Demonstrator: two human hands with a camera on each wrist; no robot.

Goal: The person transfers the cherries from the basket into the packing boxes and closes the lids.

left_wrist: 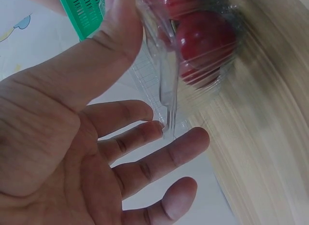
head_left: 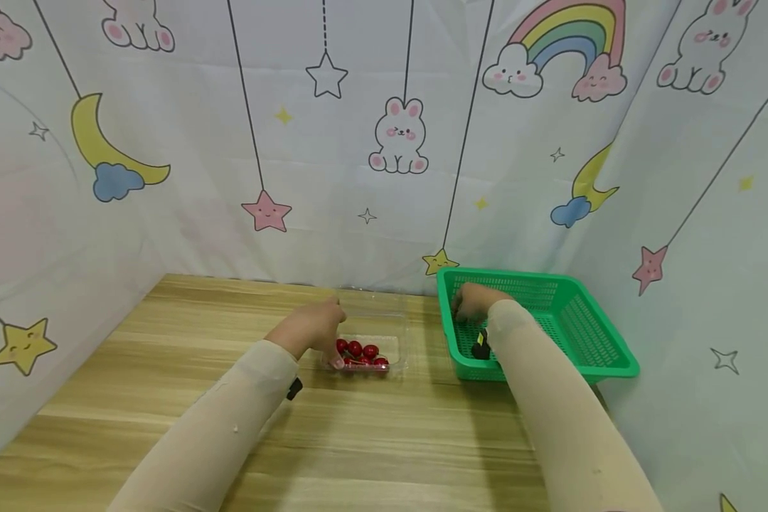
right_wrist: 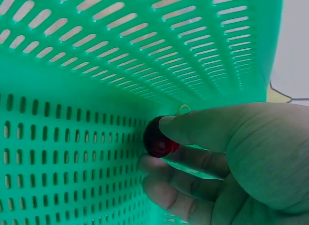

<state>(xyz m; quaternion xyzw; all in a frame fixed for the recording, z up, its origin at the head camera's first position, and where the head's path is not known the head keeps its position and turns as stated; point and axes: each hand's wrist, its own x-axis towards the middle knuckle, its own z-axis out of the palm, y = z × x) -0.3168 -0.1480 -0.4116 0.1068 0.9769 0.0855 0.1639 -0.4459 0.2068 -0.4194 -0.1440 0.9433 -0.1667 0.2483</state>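
Observation:
In the head view a clear plastic box [head_left: 393, 348] lies on the table with its see-through lid raised at the back. Several red cherries [head_left: 355, 348] are inside it. My left hand [head_left: 310, 327] is at the box's left side, thumb against its edge. The left wrist view shows the other fingers spread and loosely bent, some near or touching the thin plastic edge. My right hand [head_left: 476, 302] reaches down into the green basket [head_left: 604, 371]. Between its thumb and fingers it pinches one dark red cherry [right_wrist: 161, 138], near the slotted basket wall.
The wood-grain table [head_left: 384, 441] runs up to a white patterned curtain [head_left: 345, 156] behind and at both sides. The basket stands at the right, its raised rim around my right wrist. Dark wrist-worn devices show at both wrists.

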